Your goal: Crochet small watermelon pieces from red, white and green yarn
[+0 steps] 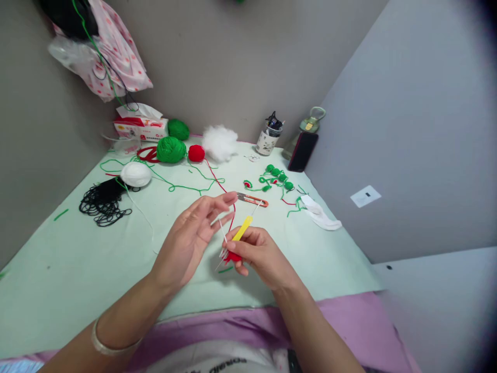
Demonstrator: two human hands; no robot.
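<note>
My right hand (256, 251) is closed around a crochet hook with a yellow handle (244, 228) and a small red crocheted piece (233, 256). White loops show at the piece's left edge, and a thin metal tip sticks out below them. My left hand (198, 228) is raised just to the left, fingers stretched and apart. A strand of white yarn (222, 230) runs from its fingers to the crocheted piece; how it passes round them is hidden. Red yarn (213, 173) trails behind my hands from a red ball (196, 153). Orange thread snips (252, 200) lie just beyond.
At left are a white yarn ball (135, 174), a black yarn bundle (103, 202) and a green ball (171, 149). White stuffing (219, 143), a pen cup (267, 141) and a phone (303, 152) stand at the back. Green crocheted bits (275, 172) lie at right.
</note>
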